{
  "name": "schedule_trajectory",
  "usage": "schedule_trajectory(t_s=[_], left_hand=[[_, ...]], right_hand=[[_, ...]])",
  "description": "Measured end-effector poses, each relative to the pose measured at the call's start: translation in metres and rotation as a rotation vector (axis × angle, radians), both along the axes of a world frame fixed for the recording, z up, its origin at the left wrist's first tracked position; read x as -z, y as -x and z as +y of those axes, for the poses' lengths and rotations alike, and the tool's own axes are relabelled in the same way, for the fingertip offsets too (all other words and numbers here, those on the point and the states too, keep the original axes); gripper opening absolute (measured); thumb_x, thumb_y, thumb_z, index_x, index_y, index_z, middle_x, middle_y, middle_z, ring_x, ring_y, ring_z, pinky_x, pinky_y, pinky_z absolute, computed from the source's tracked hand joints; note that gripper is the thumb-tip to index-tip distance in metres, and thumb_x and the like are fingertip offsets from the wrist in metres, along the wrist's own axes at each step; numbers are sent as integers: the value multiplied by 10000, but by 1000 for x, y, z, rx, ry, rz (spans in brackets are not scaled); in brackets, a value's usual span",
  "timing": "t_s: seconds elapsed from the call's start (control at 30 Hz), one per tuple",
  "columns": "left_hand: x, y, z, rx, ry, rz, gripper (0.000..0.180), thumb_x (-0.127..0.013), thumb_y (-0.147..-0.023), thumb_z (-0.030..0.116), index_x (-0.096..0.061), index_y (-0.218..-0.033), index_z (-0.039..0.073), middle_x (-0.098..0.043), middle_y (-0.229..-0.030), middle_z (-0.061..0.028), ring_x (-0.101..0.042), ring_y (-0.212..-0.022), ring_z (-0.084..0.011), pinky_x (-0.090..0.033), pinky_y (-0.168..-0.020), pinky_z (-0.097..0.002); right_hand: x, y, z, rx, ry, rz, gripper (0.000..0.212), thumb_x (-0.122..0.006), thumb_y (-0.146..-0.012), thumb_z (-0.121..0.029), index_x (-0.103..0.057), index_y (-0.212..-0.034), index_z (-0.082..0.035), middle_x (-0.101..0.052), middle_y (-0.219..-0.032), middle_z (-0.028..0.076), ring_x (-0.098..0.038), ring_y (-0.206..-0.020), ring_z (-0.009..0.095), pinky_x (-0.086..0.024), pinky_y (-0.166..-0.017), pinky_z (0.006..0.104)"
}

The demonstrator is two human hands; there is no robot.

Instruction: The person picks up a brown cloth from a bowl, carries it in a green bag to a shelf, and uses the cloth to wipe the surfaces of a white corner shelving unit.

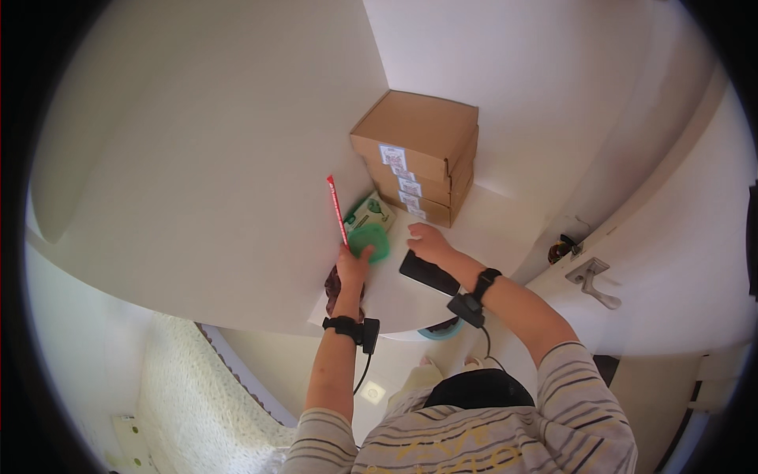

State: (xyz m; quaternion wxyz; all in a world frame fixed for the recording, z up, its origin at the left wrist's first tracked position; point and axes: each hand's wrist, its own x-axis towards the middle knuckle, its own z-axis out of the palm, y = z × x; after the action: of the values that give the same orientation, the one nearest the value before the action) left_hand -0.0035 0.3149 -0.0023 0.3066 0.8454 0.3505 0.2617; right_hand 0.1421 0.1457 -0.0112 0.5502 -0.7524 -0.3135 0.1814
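Note:
My left hand (355, 267) is closed on the rim of a small green plastic container (369, 242), which is blurred. A thin red-and-white stick (337, 207) runs up and away from the fingers of that hand; whether it is gripped or lies behind them I cannot tell. My right hand (429, 242) is closed, fingers curled inward, just right of the container; what lies in them, if anything, is hidden. Below it is a black phone-like slab (429, 273). Behind the container lies a green-and-white box (371, 213).
Several brown cardboard boxes (426, 130) are stacked in the corner of the white table (237, 261). A dark reddish patterned item (332, 286) lies beside my left wrist. Past the table's near edge is a blue bowl (440, 330). A door handle (596, 283) is at right.

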Motion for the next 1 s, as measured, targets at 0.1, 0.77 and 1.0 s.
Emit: schedule_trajectory(t_s=[0.1,0.77,1.0], left_hand=[[-7,16,1,-37,-14,-5,638,-790,-730,318,-481,-1156,-43,-587,-1057,-228,-581,-954,-369,-463,-835,-423],[-131,-97,-64,402,331,-583,704,-575,-942,325,-205,-1474,51,-338,-1445,-144,-497,-1169,-253,-464,-922,-361],[-152,-86,-82,359,633,-479,814,-598,-909,430,-167,-1479,40,-243,-1492,-191,-409,-1285,-293,-443,-952,-405]], right_hand=[[-19,-21,-43,58,-76,667,261,-578,-856,-123,-591,-1100,-34,-592,-945,85,-607,-806,227,-551,-661,384],[-49,-97,-48,565,-423,1370,507,-594,-814,-396,-390,-1080,-15,-465,-1010,133,-485,-878,235,-424,-829,400],[-91,-53,-57,346,-513,1222,563,-598,-807,-480,-437,-1132,-49,-467,-960,69,-441,-742,176,-418,-783,380]])
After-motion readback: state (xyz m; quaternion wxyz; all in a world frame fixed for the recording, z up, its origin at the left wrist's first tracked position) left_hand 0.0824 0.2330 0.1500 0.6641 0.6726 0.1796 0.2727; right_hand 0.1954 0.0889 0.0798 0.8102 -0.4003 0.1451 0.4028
